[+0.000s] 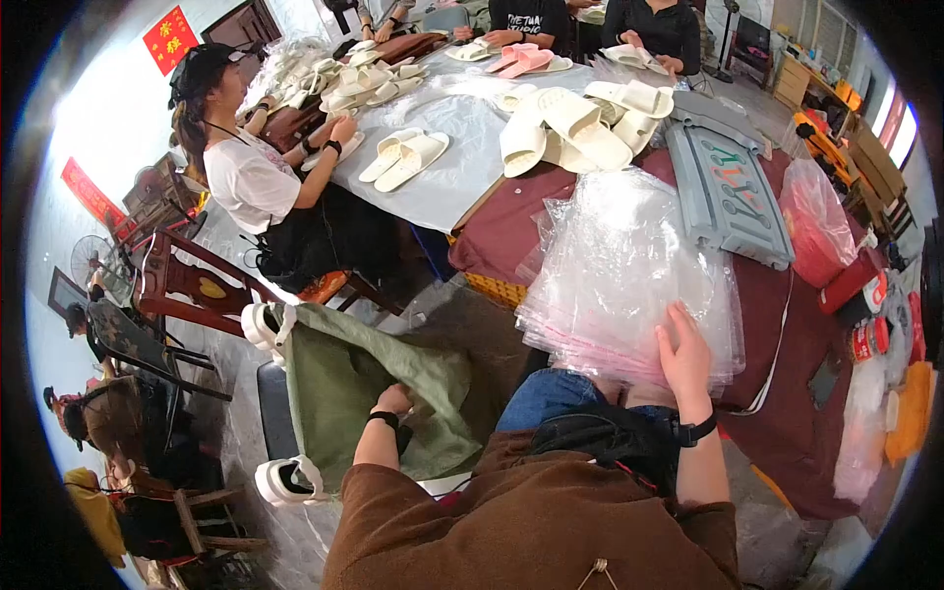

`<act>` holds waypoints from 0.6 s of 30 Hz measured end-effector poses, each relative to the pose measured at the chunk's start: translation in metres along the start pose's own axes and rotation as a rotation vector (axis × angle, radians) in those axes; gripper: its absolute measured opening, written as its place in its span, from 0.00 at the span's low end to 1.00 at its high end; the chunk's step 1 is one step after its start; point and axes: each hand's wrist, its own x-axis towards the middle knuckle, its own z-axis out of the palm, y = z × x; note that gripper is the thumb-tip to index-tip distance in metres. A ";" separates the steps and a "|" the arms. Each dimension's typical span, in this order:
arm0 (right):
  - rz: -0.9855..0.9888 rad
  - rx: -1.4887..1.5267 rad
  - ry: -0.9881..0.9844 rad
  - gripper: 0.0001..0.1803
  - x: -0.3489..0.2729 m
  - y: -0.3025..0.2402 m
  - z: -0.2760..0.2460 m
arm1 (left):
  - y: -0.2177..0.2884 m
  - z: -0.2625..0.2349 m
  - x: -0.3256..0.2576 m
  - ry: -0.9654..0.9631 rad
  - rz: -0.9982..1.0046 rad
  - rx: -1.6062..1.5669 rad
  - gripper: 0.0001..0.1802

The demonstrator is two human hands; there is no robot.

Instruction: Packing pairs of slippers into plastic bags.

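My right hand (685, 349) lies flat, fingers stretched out, on the near right part of a stack of clear plastic bags (629, 265) with pink edges. To the left, my left hand (394, 399) reaches over the mouth of a green fabric sack (329, 393). Its fingers point away from me and mostly don't show, so whether they hold anything is unclear. Two white rounded pieces with dark openings (288, 481) are at the sack's left corners. Beyond the bag stack sits a pile of cream slippers (575, 123).
A grey plastic case (733, 192) lies right of the bags on the dark red table cover (777, 344). A pair of cream slippers (408, 159) rests near a seated co-worker (251, 177) at the left. Pink slippers (521, 59) are farther back. A wooden chair (197, 280) stands left.
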 end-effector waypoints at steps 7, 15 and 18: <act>-0.035 0.035 0.036 0.24 0.002 -0.007 0.002 | -0.013 0.044 0.039 0.242 -0.063 -1.184 0.33; -0.026 0.043 0.060 0.24 0.000 0.005 0.002 | -0.011 0.051 0.080 -0.073 0.038 -0.222 0.31; 0.002 0.042 0.064 0.24 -0.001 0.002 -0.002 | -0.004 0.033 0.092 0.016 0.203 -0.231 0.29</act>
